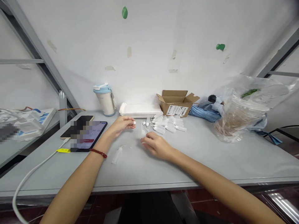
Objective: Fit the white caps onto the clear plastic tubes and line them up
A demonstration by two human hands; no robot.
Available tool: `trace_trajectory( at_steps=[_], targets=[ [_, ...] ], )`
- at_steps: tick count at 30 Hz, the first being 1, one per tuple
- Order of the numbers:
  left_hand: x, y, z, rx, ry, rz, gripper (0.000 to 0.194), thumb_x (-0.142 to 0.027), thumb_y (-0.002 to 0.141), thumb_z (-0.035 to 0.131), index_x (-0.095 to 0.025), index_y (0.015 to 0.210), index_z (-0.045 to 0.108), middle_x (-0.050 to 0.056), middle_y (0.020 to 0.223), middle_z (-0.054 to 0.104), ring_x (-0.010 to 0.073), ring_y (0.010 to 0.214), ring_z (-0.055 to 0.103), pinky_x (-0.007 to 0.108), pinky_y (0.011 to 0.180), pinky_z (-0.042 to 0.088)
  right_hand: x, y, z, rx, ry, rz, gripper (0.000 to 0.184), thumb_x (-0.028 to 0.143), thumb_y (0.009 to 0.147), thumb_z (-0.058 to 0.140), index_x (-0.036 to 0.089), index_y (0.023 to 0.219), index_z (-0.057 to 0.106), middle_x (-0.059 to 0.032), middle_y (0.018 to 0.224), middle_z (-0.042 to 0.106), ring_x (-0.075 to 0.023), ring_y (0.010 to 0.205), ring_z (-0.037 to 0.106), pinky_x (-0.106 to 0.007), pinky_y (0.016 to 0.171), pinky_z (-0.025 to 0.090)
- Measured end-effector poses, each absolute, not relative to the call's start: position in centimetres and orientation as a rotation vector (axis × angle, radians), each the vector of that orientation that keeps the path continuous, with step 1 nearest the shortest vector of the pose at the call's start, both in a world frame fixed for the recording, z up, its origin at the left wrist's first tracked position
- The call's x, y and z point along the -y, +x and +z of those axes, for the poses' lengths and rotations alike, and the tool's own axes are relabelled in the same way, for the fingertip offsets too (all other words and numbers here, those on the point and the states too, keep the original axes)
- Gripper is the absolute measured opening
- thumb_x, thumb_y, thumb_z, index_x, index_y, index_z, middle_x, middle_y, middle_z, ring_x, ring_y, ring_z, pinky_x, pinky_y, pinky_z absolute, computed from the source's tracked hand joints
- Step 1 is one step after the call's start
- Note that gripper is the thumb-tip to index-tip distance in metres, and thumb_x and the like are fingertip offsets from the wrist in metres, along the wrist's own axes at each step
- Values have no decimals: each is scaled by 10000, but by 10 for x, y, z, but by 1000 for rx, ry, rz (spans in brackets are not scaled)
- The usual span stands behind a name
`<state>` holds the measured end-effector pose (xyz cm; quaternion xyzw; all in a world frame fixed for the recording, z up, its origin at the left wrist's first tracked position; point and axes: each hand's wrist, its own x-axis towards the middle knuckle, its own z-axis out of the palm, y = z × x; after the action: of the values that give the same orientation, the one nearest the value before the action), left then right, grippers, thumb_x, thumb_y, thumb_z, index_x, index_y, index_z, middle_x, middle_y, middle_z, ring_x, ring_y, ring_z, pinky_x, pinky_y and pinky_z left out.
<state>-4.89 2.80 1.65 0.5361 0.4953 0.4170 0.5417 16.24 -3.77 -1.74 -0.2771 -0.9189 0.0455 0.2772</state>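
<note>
My left hand (pixel 121 125) is closed, thumb and fingers pinching a small white piece (pixel 134 123) that looks like a cap. To its right, my right hand (pixel 157 144) is curled with the fingertips together. A blurred whitish thing shows at those fingertips, too unclear to name. Just beyond the right hand lies a pile of small translucent plastic bottles (pixel 170 127) with white necks and thin tubes or strings. One separate translucent bottle (pixel 117 155) with a thin string-like end lies on the grey table (pixel 140 174), nearer to me and below the left hand.
Behind the hands are a white tray-like box (pixel 141 109) and an open cardboard box (pixel 175 104). A tumbler (pixel 106 101) stands at the back left. Two phones (pixel 93 135) and a white cable (pixel 35 171) lie left. Blue cloth (pixel 203 112) and a plastic-bagged container (pixel 235 118) are right.
</note>
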Motion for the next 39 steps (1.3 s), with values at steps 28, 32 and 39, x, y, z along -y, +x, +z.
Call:
trace_trajectory(
  at_steps=[28,32,39],
  targets=[
    [-3,-24,27,-946,1508,670,282,-415,714,698,-136,704,659,37,654,631,137,595,585,298,633,494,23,172,-3,1745,-809,1314,190,151,742,365,173,641,524,-3,648,433,-119,587,388,-241,534,380],
    [-1,-21,25,-960,1545,697,291,-421,735,676,-134,781,666,34,652,627,139,618,593,304,667,499,21,171,-7,1468,-708,1567,130,176,723,425,183,637,523,15,599,379,-114,551,338,-233,485,364],
    [2,-17,28,-901,1556,788,270,-347,686,722,-168,869,635,34,811,638,177,805,624,314,736,504,21,172,-3,1182,-664,1839,6,193,716,460,192,710,460,43,595,373,-85,500,322,-204,465,318]
  ],
)
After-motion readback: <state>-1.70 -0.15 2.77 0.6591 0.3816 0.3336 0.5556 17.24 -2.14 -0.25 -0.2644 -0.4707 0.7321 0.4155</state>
